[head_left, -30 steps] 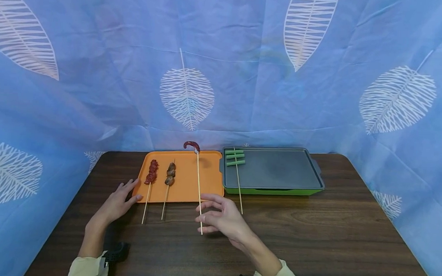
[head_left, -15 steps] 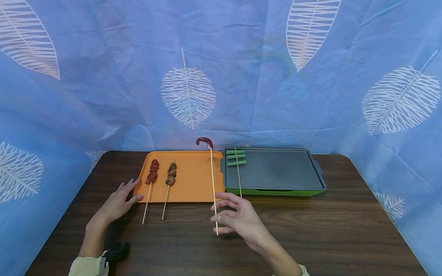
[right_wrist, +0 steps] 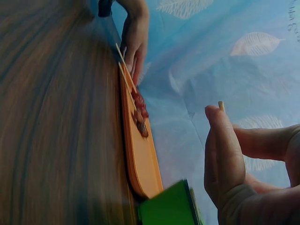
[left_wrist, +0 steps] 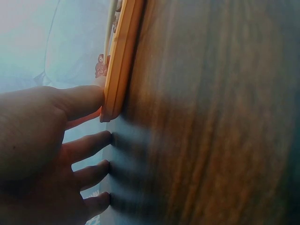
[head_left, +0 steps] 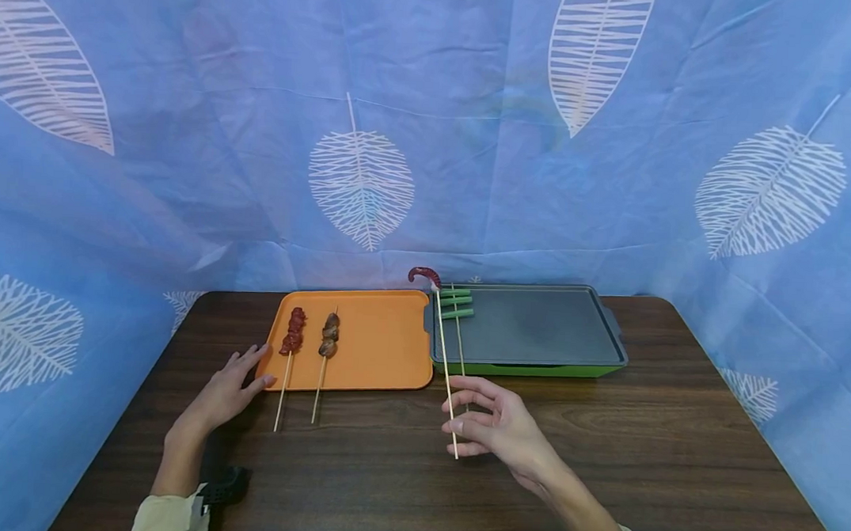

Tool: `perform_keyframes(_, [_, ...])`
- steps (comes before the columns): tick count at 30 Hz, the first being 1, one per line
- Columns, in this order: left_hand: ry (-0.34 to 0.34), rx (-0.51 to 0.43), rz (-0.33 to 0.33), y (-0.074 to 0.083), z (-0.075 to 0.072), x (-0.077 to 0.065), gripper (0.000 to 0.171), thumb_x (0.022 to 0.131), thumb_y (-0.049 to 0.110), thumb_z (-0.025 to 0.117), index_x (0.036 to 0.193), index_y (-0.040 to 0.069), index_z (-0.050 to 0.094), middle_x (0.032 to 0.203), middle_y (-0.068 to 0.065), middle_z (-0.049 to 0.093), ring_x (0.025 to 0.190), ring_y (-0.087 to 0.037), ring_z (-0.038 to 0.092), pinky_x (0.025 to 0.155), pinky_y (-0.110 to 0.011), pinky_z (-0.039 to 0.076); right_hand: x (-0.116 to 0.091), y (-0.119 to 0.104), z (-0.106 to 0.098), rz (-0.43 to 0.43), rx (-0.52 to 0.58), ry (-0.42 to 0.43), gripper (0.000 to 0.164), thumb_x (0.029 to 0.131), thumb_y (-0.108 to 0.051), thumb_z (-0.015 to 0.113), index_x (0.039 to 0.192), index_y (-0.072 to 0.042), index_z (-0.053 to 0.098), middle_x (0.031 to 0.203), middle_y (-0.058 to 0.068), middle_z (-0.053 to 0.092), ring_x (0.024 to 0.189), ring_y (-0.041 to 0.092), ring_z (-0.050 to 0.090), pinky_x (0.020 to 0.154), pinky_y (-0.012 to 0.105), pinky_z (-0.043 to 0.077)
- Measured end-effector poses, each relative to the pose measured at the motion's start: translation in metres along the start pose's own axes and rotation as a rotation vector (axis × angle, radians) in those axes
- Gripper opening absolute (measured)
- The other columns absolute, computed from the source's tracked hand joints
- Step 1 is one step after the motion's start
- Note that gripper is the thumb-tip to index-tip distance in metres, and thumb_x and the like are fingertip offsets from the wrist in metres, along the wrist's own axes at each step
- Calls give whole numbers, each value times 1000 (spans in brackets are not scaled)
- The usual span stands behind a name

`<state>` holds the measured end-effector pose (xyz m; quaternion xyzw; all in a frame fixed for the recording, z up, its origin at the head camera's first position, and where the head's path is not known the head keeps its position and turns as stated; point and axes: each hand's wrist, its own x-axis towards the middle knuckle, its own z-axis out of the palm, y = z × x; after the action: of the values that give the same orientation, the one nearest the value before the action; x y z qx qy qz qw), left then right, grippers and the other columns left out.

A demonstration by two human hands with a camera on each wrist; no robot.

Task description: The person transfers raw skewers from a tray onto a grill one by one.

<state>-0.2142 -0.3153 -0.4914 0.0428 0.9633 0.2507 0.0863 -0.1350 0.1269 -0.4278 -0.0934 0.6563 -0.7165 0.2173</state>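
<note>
My right hand pinches the lower stick of a skewer that carries a curled dark red piece, perhaps a shrimp or sausage, at its top. That piece hangs over the left edge of the grill pan, beside a skewer of green pieces lying there. In the right wrist view only the stick's end shows above the fingertips. My left hand touches the left front corner of the orange tray, its thumb at the rim and fingers spread.
On the tray lie a skewer of red meat and a skewer of brown pieces, sticks jutting over the front rim. The grill pan has a green base and adjoins the tray. Behind the wooden table hangs a blue leaf-patterned cloth.
My right hand has carried the skewer with the curled red piece rightward, from above the tray to the grill pan's left edge. The left hand has stayed at the tray corner.
</note>
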Motion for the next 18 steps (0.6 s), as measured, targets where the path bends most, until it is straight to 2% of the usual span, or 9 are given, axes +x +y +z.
perform_keyframes(8, [-1,2,-1,1,0,0,72,99,44,51,154,4,25,157,-33,18,142,-59,10,107,-78,10,-12,-1,-23,25,-24,52,59,91,-8,66,145,-11,41,124,19,55,105,31,68,82,50,59])
perform_keyframes(18, [-20,-9,-43,2,0,1,73,99,46,50,155,7,23,158,-31,15,144,-57,7,109,-76,7,-19,3,-40,25,-38,74,60,92,-11,66,145,-11,39,122,14,56,103,26,69,84,50,59])
